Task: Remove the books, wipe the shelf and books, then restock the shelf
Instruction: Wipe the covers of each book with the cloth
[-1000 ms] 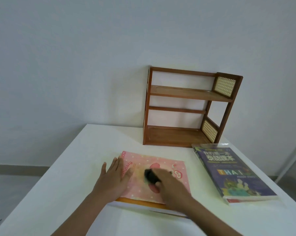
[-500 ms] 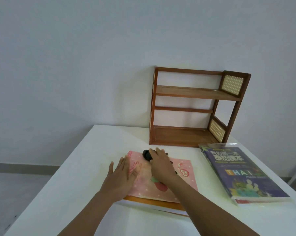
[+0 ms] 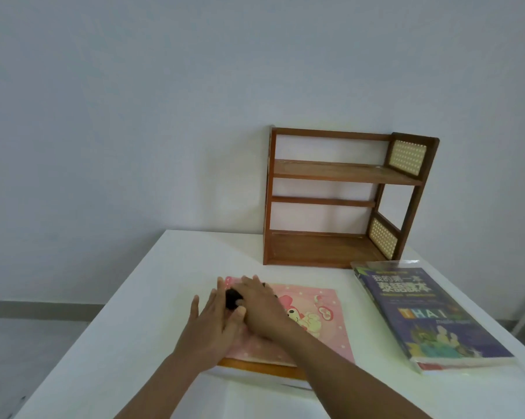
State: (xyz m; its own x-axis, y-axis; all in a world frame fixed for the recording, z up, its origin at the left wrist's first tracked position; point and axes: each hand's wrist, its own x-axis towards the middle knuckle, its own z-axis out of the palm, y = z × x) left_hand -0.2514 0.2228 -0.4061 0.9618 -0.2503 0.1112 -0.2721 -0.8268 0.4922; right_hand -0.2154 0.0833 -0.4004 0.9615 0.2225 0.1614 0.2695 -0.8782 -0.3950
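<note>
While the shelf [image 3: 342,201] stands bare, we judge restocking remains: our left hand [image 3: 212,325] lies flat on the pink book [image 3: 309,322], right hand [image 3: 262,306] gripping a dark cloth [image 3: 233,298].

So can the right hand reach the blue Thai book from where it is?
Probably yes: the right hand grips a dark cloth on the pink book; bare table lies between it and the blue Thai book.

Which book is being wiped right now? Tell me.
The pink cartoon-cover book, under both hands; the purple Thai book lies untouched to its right.
</note>
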